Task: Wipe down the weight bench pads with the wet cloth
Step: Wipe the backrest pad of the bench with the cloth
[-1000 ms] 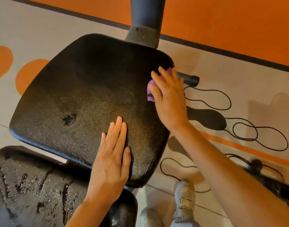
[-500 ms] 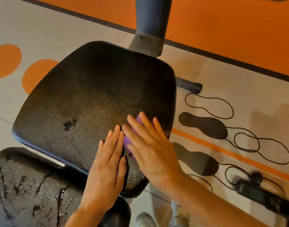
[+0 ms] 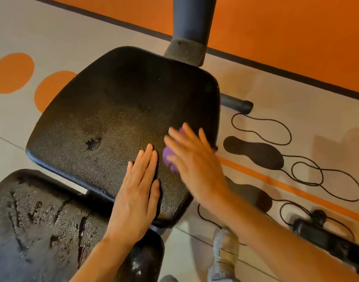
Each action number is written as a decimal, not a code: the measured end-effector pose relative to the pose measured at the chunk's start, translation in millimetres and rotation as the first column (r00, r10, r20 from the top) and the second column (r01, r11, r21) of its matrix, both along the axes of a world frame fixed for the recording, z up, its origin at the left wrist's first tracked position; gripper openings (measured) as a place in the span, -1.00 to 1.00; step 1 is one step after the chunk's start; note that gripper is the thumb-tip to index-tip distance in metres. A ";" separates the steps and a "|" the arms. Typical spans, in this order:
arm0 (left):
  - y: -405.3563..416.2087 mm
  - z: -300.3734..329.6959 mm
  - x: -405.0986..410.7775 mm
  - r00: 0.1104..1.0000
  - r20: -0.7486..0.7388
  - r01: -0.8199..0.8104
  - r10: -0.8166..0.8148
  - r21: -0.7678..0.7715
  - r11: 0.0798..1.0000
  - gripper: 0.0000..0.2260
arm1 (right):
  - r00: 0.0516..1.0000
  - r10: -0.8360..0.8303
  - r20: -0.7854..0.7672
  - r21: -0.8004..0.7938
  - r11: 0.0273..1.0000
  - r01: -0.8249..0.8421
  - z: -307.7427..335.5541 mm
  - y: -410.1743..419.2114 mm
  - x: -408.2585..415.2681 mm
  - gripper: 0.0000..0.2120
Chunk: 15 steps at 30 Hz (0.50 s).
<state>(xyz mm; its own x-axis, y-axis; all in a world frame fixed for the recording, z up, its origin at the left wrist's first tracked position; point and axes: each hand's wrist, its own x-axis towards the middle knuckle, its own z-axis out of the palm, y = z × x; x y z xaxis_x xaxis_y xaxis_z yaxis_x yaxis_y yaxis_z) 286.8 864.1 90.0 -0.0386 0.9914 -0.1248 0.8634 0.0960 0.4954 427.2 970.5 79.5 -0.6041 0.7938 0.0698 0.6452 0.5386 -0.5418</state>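
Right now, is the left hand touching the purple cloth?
Apart. The head view shows a strip of black pad between the left hand, lying flat, and the cloth under the blurred right hand.

The seat pad (image 3: 113, 123) is seen in black pebbled vinyl, faintly glossy, with a small tear (image 3: 92, 143) in the skin. The nearer pad (image 3: 42, 224) is shown in the same grained vinyl, streaked with wet shine. A soft purple cloth (image 3: 170, 159) is glimpsed. The post (image 3: 192, 21) looks like matt painted metal, the floor (image 3: 276, 94) smooth.
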 end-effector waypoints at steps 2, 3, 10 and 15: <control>0.4 1.3 0.6 1.000 -0.009 0.003 -0.003 -0.006 1.000 -0.50 | 0.976 -0.218 -0.029 -0.047 0.975 0.216 1.1 37.0 -13.0 -0.64; -0.7 2.4 0.6 1.000 -0.008 0.001 -0.001 -0.007 1.000 -0.50 | 0.945 -0.319 -0.070 -0.094 0.945 0.312 1.7 47.3 -17.9 -0.64; -27.8 3.7 -5.9 0.995 0.017 0.096 -0.096 -0.003 0.995 -0.52 | 0.547 -0.633 -0.548 -0.482 0.773 0.412 13.2 -25.4 4.2 -0.66; -39.5 1.8 -10.2 0.982 -0.004 0.186 -0.186 0.026 0.982 -0.55 | 0.117 -0.837 -0.535 -0.760 0.537 0.366 11.8 -94.1 8.2 -0.68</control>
<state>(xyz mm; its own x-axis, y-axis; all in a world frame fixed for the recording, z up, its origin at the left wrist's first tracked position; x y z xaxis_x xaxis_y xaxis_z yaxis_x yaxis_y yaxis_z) 276.6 824.6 91.9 0.1470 0.9841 -0.0992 0.8657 -0.0795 0.4941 435.4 876.3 91.3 0.2845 0.9244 -0.2540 -0.2271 -0.1925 -0.9547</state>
